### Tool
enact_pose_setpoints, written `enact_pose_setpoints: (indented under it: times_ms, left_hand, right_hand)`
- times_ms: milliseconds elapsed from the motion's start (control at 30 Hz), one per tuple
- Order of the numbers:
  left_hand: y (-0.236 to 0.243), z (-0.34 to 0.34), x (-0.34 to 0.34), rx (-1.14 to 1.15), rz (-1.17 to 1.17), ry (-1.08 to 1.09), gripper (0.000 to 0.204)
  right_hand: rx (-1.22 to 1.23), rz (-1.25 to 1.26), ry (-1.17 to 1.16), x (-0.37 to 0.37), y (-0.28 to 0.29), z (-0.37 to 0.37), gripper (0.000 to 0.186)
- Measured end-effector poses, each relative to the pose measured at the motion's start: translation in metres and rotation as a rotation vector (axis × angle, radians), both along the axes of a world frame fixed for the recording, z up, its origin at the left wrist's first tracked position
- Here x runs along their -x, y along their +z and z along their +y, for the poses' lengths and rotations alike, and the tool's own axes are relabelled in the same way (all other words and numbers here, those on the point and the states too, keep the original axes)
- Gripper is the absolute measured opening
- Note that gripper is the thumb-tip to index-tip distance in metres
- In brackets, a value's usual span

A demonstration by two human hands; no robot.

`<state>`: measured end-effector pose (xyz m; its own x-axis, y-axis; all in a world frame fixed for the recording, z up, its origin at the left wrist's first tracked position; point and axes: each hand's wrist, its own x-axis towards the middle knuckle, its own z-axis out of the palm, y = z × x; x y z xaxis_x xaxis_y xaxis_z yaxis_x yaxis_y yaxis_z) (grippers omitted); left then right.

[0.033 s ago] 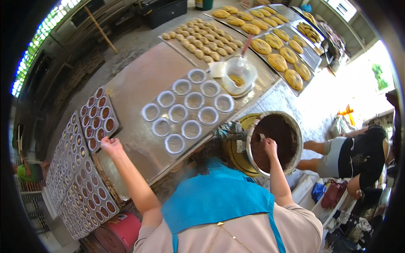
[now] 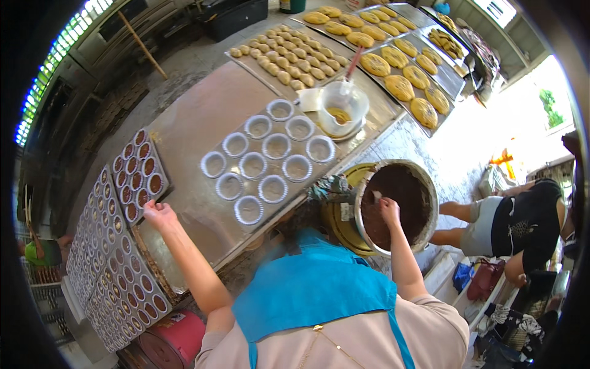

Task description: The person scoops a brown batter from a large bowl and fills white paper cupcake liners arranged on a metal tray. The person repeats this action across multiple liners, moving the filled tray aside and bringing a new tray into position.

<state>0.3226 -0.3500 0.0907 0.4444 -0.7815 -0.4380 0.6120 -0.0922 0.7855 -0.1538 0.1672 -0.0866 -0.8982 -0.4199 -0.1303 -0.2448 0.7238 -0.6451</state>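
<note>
My left hand (image 2: 161, 215) is at the near edge of a small tray (image 2: 168, 186) of brown-filled paper cups (image 2: 149, 166); its fingers are loosely bent and apart, with nothing seen in them. My right hand (image 2: 389, 212) reaches into a large round bucket (image 2: 435, 212) of dark brown batter (image 2: 399, 190). Its fingers are closed round a small pale scoop (image 2: 377, 194), whose lower part is hard to make out. Empty white paper cups (image 2: 276, 146) stand in rows on the metal table (image 2: 190, 147) ahead of me.
A clear tub (image 2: 353, 104) with a red-handled tool stands beyond the cups. Trays of dough balls (image 2: 289, 55) and flat yellow breads (image 2: 399, 88) lie farther off. Larger trays of filled cups (image 2: 114, 264) are at left. Another person (image 2: 522, 221) is at right.
My right hand and the scoop have shifted slightly left and nearer the bucket's left wall. My left hand's fingers look a little more spread. The whole view has shifted slightly.
</note>
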Motion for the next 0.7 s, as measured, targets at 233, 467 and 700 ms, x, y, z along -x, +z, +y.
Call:
enact_pose_setpoints:
  times_ms: [233,467,700]
  left_hand:
    - [0.061,0.099,0.076,0.294,-0.313,-0.193,0.055]
    - [0.081,0.149,0.089,0.285,-0.508,-0.191,0.047]
    - [0.066,0.166,0.093,0.250,-0.472,-0.204,0.039]
  right_hand:
    - [-0.075,0.053,-0.013,0.045,-0.006,-0.027,0.028]
    - [-0.035,-0.066,0.354,0.037,-0.057,-0.055,0.023]
    - [-0.214,-0.551,0.625,0.002,0.012,0.005,0.035]
